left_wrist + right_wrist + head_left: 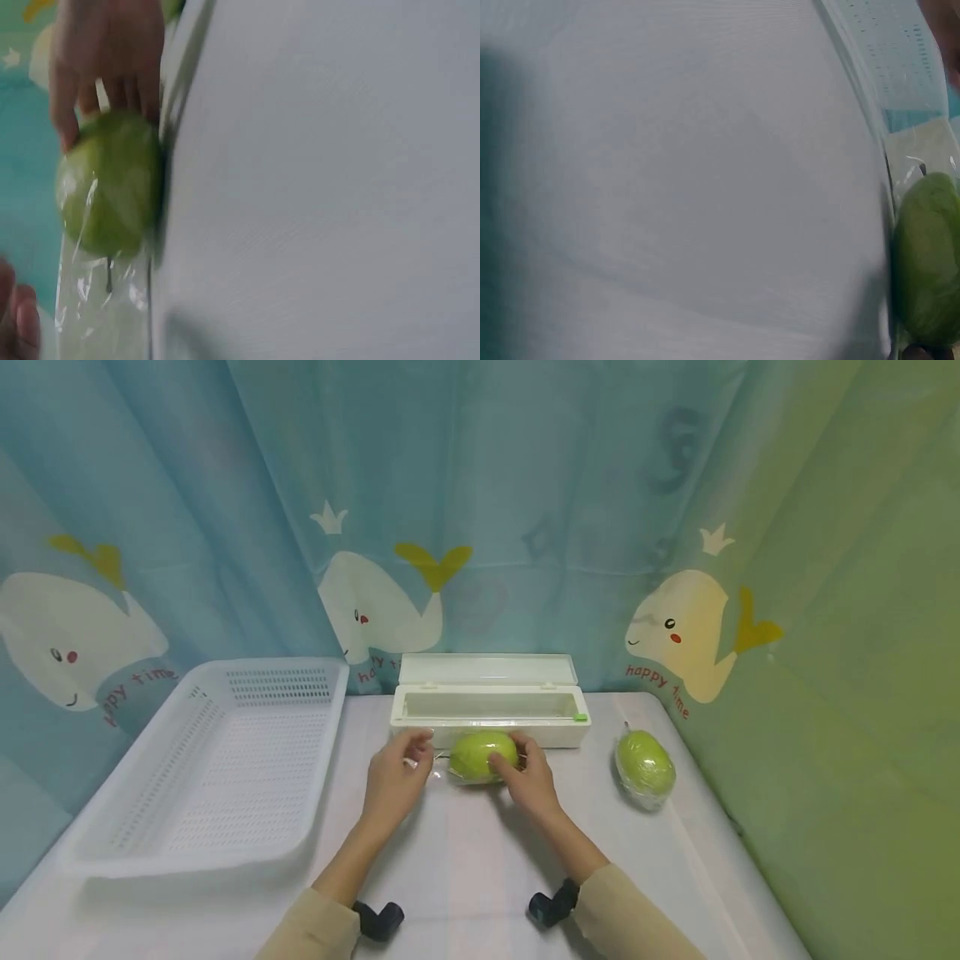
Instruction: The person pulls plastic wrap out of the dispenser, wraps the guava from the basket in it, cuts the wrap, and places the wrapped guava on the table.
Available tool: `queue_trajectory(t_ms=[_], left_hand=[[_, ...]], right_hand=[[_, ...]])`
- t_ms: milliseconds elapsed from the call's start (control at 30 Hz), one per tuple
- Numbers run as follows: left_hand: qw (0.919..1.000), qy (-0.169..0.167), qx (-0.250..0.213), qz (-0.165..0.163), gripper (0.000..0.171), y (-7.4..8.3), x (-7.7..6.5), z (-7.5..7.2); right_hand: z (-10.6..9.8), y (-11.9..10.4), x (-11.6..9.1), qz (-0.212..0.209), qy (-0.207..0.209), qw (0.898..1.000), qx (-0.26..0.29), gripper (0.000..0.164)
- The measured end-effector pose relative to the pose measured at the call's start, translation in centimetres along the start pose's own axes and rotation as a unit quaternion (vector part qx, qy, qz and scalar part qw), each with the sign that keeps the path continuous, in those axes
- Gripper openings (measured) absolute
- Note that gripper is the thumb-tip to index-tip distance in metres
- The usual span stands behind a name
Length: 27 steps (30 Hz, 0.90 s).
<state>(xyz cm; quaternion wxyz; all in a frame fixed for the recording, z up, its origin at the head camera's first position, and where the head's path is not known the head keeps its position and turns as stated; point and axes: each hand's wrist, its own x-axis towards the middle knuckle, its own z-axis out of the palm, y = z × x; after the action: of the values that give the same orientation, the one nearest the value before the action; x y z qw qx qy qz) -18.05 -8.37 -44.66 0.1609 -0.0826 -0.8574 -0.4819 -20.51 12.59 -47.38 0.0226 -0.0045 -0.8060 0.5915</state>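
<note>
A green mango-like fruit (pixel 480 757) with a thin stem lies wrapped in clear cling film in front of a white cling film box (pixel 491 737). My right hand (pixel 531 777) holds the fruit's right end, thumb on the near side and fingers behind. Just left of the stem is my left hand (pixel 397 777), its fingers loosely bent. In the left wrist view those left fingers (pixel 22 322) appear apart from the film (pixel 97 307) that spreads past the stem. The right wrist view shows the fruit (pixel 930 259) at its right edge.
The cling film box's lid (pixel 487 669) stands raised, and a green slider (pixel 580 717) sits at its right end. A second wrapped green fruit (pixel 646 767) lies on the right. A white perforated basket (pixel 330 752) stands left. Behind hangs a blue curtain (pixel 510 527).
</note>
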Motion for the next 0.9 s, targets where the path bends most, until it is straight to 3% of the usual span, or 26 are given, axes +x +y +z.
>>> queue_trajectory(t_ms=[67, 167, 233, 367, 567, 900], left_hand=[[0.9975, -0.015, -0.045, -0.053, 0.022, -0.3, -1.0, 0.0], [0.9844, -0.069, -0.095, -0.131, 0.031, -1.1, -1.9, 0.5], [0.9791, -0.083, -0.104, -0.154, 0.038, -1.4, -1.8, 1.0], [0.9825, -0.076, -0.084, -0.148, 0.042, -2.0, -0.5, 2.1], [0.9899, -0.024, -0.039, -0.134, 0.030, -2.8, 1.8, 3.4], [0.9871, -0.024, -0.041, -0.153, 0.031, -2.6, 2.2, 4.2]], right_hand=[[-0.3, 0.0, 0.0, 0.004, -0.003, 1.000, 0.002, 0.063], [-0.6, -0.1, 0.2, 0.006, -0.003, 1.000, 0.003, 0.063], [-0.7, -0.1, 0.3, 0.007, -0.004, 1.000, -0.001, 0.063], [-0.7, -0.1, 0.6, 0.006, -0.010, 1.000, -0.012, 0.060], [-0.5, -0.4, 0.6, 0.000, -0.021, 1.000, -0.024, 0.056], [-0.6, -0.9, 0.6, -0.013, -0.013, 0.998, -0.052, 0.058]])
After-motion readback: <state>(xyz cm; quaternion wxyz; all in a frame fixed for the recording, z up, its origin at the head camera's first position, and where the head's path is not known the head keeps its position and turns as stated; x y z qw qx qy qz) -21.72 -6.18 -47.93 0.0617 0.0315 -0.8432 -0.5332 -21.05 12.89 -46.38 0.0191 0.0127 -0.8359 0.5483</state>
